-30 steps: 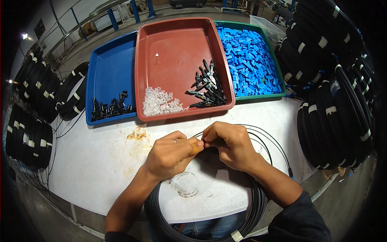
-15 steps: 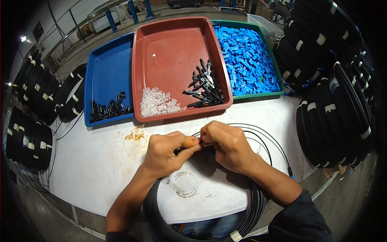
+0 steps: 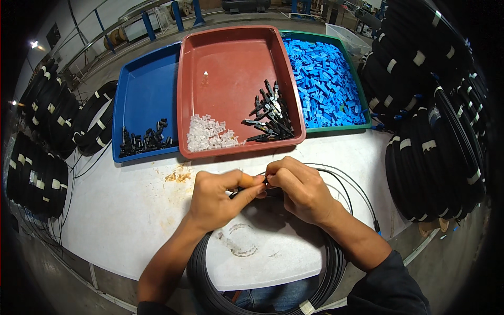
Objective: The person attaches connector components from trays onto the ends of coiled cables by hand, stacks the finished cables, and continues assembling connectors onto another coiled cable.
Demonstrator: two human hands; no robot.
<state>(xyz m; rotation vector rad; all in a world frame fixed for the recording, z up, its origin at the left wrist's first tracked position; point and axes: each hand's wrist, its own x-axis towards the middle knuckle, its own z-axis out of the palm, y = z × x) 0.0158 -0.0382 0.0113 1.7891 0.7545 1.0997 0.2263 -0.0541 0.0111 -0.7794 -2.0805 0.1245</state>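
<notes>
One small black piece [image 3: 265,181], pinched over the white tabletop [image 3: 126,226] between fingertips of left hand [image 3: 218,194] and right hand [image 3: 302,186]; largely covered, exact shape hard to make out. Left: thumb and forefinger clamped together, dark length partly hidden below the palm. Right: knuckles up, fingers curled downward, grip partly obscured. Beneath forearms [image 3: 170,257], round black cable coil [image 3: 197,270], strands smooth, bound with pale tape [image 3: 307,307]. Beyond, in red plastic tray [image 3: 231,63], translucent bits [image 3: 207,135] heaped, black connectors [image 3: 273,118] bristling.
</notes>
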